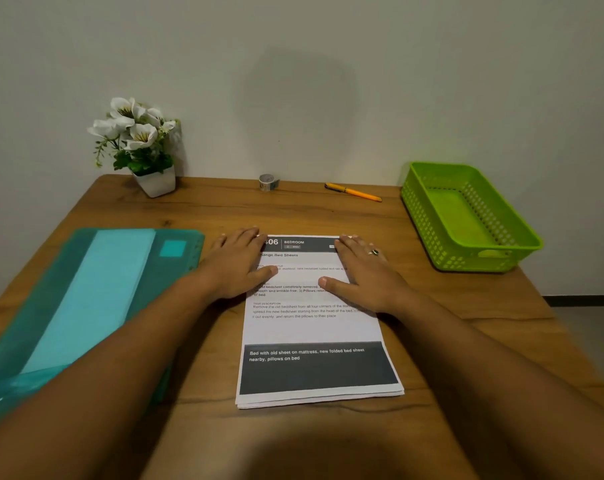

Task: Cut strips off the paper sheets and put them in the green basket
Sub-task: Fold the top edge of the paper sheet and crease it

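Wooden table (224,209) (pale wall (328,81) behind).

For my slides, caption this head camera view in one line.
Left hand and right hand lie flat on the stacked paper sheets; the green basket sits empty at right.

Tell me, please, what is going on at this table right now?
A person presses both hands flat on the far end of a stack of printed paper sheets on the wooden table: the left hand at its left corner, the right hand at its right. No strip looks cut yet, and the green basket at the right holds nothing. A teal folder lies at the left.
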